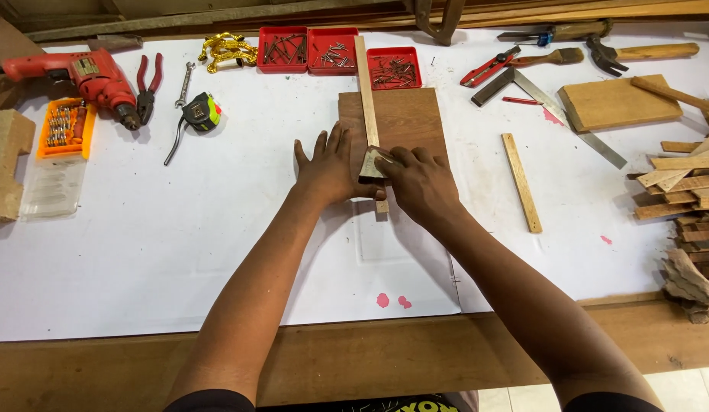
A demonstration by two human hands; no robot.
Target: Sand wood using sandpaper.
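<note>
Two hands work on the white tabletop [179, 252]. My left hand [331, 166] presses flat, fingers spread, on the brown board [404, 118]. My right hand [419, 179] closes its grip on folded sandpaper [373, 162] against the thin wooden strip [366, 91] lying along that board.

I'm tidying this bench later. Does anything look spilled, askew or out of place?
Yes: pink blotches stain the white sheet near the front edge, and a loose nail lies beside the red trays.
</note>
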